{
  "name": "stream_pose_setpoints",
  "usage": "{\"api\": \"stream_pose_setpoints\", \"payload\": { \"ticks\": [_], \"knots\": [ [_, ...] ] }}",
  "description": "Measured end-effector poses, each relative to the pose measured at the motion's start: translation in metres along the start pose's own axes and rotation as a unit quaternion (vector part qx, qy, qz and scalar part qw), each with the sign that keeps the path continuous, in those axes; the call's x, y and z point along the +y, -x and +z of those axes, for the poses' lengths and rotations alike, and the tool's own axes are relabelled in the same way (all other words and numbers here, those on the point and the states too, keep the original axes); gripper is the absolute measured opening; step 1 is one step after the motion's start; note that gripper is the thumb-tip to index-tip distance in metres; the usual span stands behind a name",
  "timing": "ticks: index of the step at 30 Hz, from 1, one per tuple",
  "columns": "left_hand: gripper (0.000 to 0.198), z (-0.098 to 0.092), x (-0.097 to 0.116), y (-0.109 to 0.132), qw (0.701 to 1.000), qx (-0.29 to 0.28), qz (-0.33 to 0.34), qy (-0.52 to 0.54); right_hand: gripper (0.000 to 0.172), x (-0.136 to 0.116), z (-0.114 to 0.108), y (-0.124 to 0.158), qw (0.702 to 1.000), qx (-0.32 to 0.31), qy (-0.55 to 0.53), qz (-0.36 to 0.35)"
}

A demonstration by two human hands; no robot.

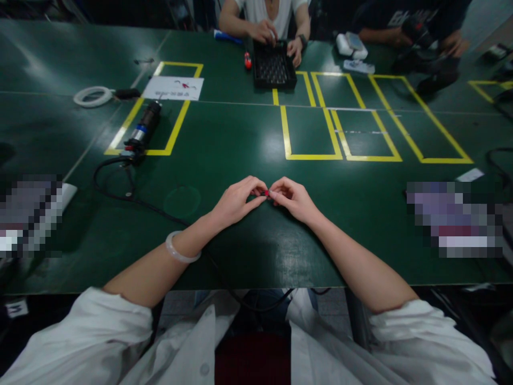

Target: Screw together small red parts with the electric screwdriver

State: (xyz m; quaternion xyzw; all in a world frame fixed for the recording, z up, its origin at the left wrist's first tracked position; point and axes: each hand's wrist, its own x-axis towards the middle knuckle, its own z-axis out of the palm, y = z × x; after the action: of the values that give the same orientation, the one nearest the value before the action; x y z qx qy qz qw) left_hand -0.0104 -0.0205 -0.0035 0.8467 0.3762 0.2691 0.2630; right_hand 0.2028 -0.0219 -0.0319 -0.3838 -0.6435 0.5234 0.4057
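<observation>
Both hands meet above the green table, fingertips pinched around one small red piece. My left hand grips it from the left between thumb and fingers. From the other side my right hand pinches the same piece, its fingers curled. Most of the piece is covered by the fingertips, and its kind is too small to make out. A dark bit shows at its left side. A pale bangle circles my left wrist.
A corded electric screwdriver lies at left, its cable running toward me. Beyond it are a printed card and a white coil. Across the table a person handles a black tray. Yellow tape outlines mark the tabletop.
</observation>
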Motion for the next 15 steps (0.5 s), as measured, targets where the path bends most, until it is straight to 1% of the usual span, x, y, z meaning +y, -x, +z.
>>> {"api": "stream_pose_setpoints", "payload": {
  "ticks": [4, 6, 12, 15],
  "knots": [
    [0.014, -0.0003, 0.0036, -0.0014, 1.000, 0.020, -0.016, 0.011, 0.031, 0.0028, -0.0001, -0.0004, 1.000, -0.005, -0.003, -0.008],
    [0.014, -0.0001, 0.0034, -0.0014, 1.000, 0.020, -0.019, 0.015, 0.032, 0.0043, -0.0003, -0.0009, 1.000, -0.008, -0.005, -0.009],
    [0.021, 0.0014, 0.0002, -0.0003, 1.000, 0.019, 0.012, 0.015, 0.033, 0.0011, -0.0009, -0.0023, 0.999, -0.011, -0.043, 0.020],
    [0.017, 0.0012, 0.0001, -0.0003, 1.000, 0.013, 0.017, -0.003, 0.033, 0.0001, -0.0002, -0.0023, 0.998, -0.016, -0.057, 0.022]
  ]
}}
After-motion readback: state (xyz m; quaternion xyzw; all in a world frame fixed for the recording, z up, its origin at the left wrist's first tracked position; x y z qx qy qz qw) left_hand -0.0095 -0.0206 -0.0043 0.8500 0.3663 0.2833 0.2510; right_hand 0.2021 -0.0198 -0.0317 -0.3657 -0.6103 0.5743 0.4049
